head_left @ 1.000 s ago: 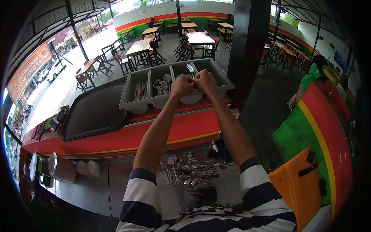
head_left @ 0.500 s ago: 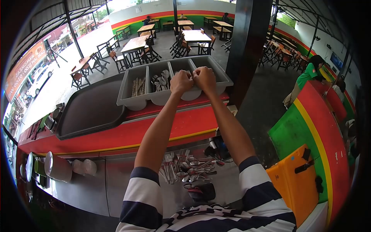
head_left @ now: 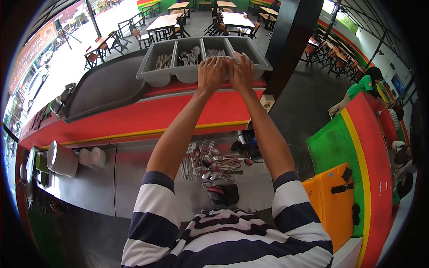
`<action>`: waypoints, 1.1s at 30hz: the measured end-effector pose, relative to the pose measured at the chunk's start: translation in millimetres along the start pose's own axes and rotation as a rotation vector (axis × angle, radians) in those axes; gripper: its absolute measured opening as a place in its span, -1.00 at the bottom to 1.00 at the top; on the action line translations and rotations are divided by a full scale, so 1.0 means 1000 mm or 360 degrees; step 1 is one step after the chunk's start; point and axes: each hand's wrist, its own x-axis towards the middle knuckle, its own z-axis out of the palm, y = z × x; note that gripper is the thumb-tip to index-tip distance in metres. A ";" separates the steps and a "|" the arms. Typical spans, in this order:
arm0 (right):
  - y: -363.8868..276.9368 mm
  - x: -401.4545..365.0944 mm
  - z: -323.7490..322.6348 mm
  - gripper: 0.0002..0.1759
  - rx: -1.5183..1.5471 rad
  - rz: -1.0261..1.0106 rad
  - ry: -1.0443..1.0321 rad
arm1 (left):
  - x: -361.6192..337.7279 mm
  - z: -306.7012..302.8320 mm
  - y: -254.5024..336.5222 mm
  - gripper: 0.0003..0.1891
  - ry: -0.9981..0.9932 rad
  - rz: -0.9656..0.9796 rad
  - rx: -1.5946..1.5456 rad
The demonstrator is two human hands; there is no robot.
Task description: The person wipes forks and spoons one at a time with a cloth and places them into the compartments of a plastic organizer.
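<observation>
A grey cutlery tray (head_left: 150, 71) with several compartments rests on the red counter ledge. Thin light-brown sticks (head_left: 163, 61) lie in its left compartment, spoons (head_left: 190, 56) in the one beside it, and forks (head_left: 216, 52) in the third. My left hand (head_left: 212, 75) is closed at the tray's front side, before the forks. Touching it, my right hand (head_left: 241, 73) is also closed, in front of the right compartment. Whatever the fingers hold is hidden. Below my forearms, a pile of loose forks and spoons (head_left: 212, 161) covers part of the metal worktop (head_left: 138, 178).
Dark serving trays (head_left: 107, 85) are stacked left of the cutlery tray. A black pillar (head_left: 292, 40) rises at its right. On the worktop are a dark pouch-like item (head_left: 223, 194) and a white container (head_left: 62, 158). An orange case (head_left: 330, 205) stands right; a person in green (head_left: 359, 87) is beyond.
Both hands have drawn back from above the third compartment to the tray's front side, and the forks there now show. My view has tilted downward.
</observation>
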 end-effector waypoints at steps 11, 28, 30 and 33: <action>-0.096 -0.356 -0.084 -0.64 0.1274 0.0571 -0.0733 | -0.417 -0.009 0.066 -0.84 -0.0164 -0.1390 -0.0773; -0.080 -0.463 -0.137 -0.05 0.1647 0.0073 -0.2086 | -0.490 0.028 0.032 -0.76 -0.0271 -0.1894 0.0041; -0.074 -0.465 -0.136 -0.05 0.1664 0.0053 -0.2126 | -0.479 0.038 0.026 -0.73 -0.0307 -0.1940 0.0105; -0.068 -0.468 -0.134 -0.06 0.1737 0.0038 -0.2143 | -0.476 0.047 0.026 -0.71 -0.0332 -0.1963 0.0204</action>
